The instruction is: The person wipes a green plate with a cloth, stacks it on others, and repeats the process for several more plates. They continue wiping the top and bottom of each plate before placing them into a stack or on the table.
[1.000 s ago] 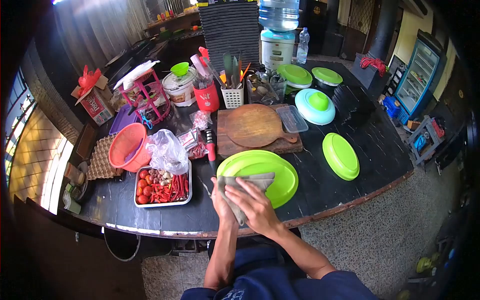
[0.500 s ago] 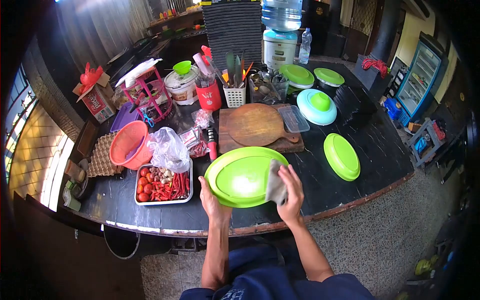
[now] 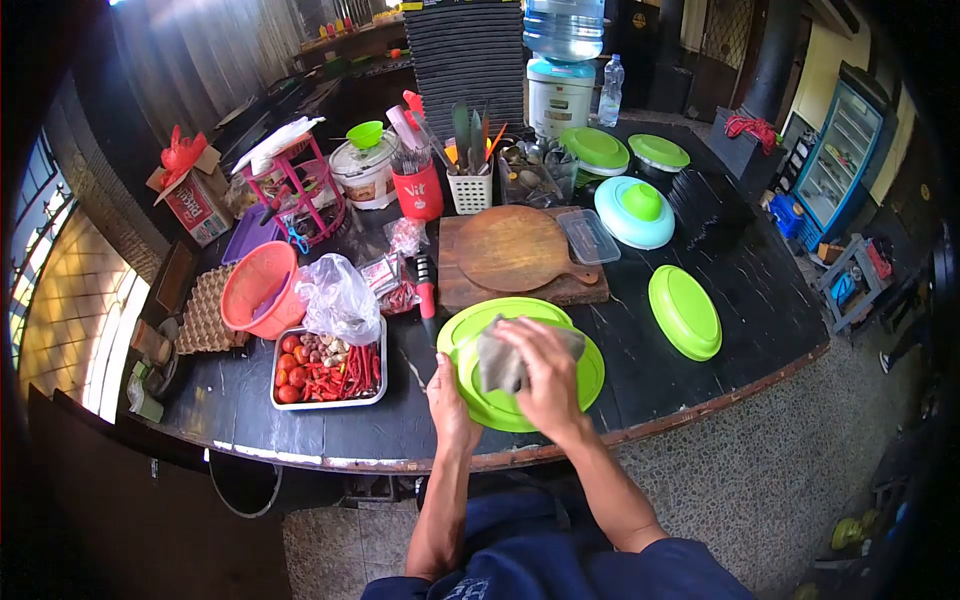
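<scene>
A lime-green oval plate (image 3: 589, 372) is held up over the near edge of the black table. My left hand (image 3: 454, 408) grips it by the left rim, thumb along the edge. Closed around a grey-brown cloth (image 3: 498, 362), my right hand (image 3: 548, 378) presses it onto the middle of the plate and covers part of the surface. Another lime-green oval dish (image 3: 685, 312) lies on the table to the right. Behind the plate, a round wooden cutting board (image 3: 512, 248) rests on a thicker wooden block (image 3: 460, 287).
A tray (image 3: 330, 404) of tomatoes, chillies and garlic stands left, beside an orange basket (image 3: 240, 312) and plastic bag (image 3: 340, 295). A knife sharpener (image 3: 425, 285) lies nearby. Utensil holders (image 3: 470, 193), a light-blue lidded dish (image 3: 625, 228) and a water dispenser (image 3: 560, 100) stand farther back.
My right hand has moved the cloth left, from the plate's right rim to its middle. The plate and my left hand have shifted slightly right and toward me.
</scene>
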